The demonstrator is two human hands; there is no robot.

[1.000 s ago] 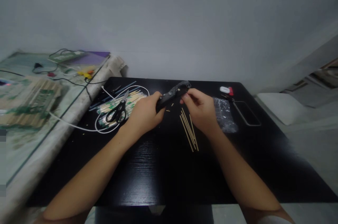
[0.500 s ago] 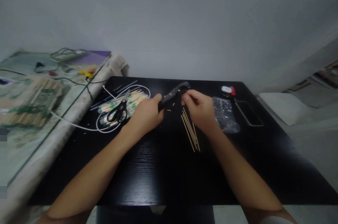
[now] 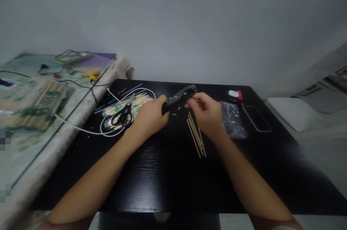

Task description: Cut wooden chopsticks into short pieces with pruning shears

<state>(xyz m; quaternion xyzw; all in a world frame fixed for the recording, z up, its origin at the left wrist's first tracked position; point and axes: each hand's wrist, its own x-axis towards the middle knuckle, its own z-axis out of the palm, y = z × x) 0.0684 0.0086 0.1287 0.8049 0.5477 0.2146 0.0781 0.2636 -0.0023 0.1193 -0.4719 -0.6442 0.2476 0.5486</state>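
Observation:
My left hand [image 3: 153, 112] is wrapped round a long black object [image 3: 176, 100] with crinkled, shiny clear plastic along its upper side. Its far end points right, and its exact kind cannot be made out. Just below that end, the thumb and fingers of my right hand [image 3: 204, 111] are pinched together. What lies between them, if anything, is too small and blurred to name. Several thin wooden sticks [image 3: 195, 134] lie fanned on the black table [image 3: 173, 179] by my right wrist. Short cut stick pieces [image 3: 175, 114] are scattered below the black object.
Black-handled scissors [image 3: 122, 114] rest on wrapped wooden sticks [image 3: 108, 123] at left, with a white cable [image 3: 81, 129] looped round. To the right are a clear plastic bag [image 3: 233, 121], a phone-shaped frame [image 3: 256, 118] and a white earbud case [image 3: 233, 94]. A glass-topped table [image 3: 24, 157] adjoins.
The whole view has shifted slightly, so the table sits a little lower and to the right. Both hands keep nearly the same pose at the black object.

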